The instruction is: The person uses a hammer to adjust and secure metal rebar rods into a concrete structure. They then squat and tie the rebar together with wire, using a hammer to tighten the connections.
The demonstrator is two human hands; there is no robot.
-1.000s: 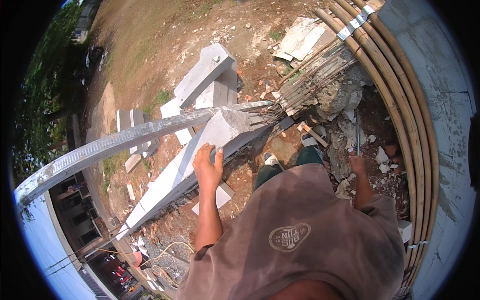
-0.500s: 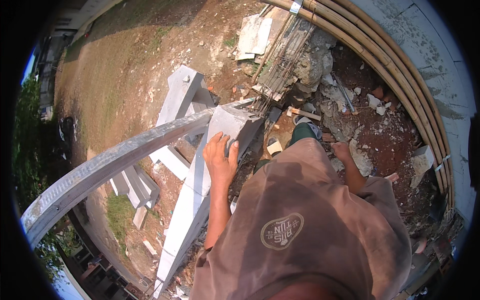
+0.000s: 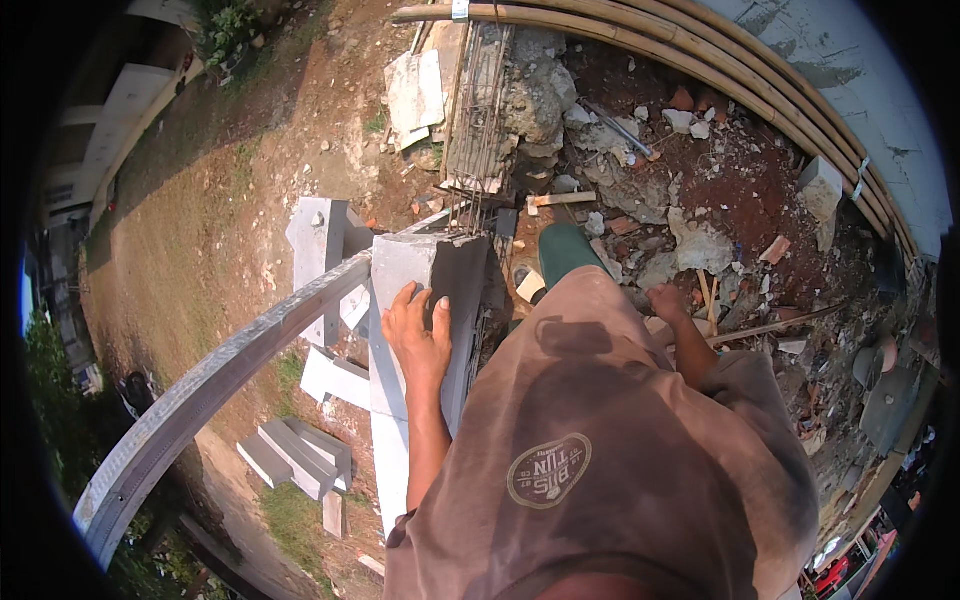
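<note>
My left hand [image 3: 418, 338] lies over the top of a long grey concrete-looking beam [image 3: 405, 262], its fingers and thumb spread and nothing gripped. The beam runs back along my left side, partly hidden under my forearm. A pale, squared metal bar [image 3: 245, 355] meets its far end from the left. To the right of my body hangs my right hand [image 3: 668, 302], fingers curled together with nothing visible in them. It is nearest to broken rubble. One green trouser leg [image 3: 566, 252] shows ahead of my brown shirt.
Rusty rebar [image 3: 476, 110] stands beyond the beam, beside a rough concrete lump [image 3: 535, 95]. Bamboo poles [image 3: 700, 65] curve along a pale wall [image 3: 885, 110]. A hammer-like wooden piece [image 3: 562, 199] lies ahead. Left are grey offcut blocks [image 3: 300, 455] and another angular block [image 3: 318, 260].
My view has turned, so the rebar and beam end sit further left. My left hand stays over the beam. The shoe beyond my green trouser leg is now hidden.
</note>
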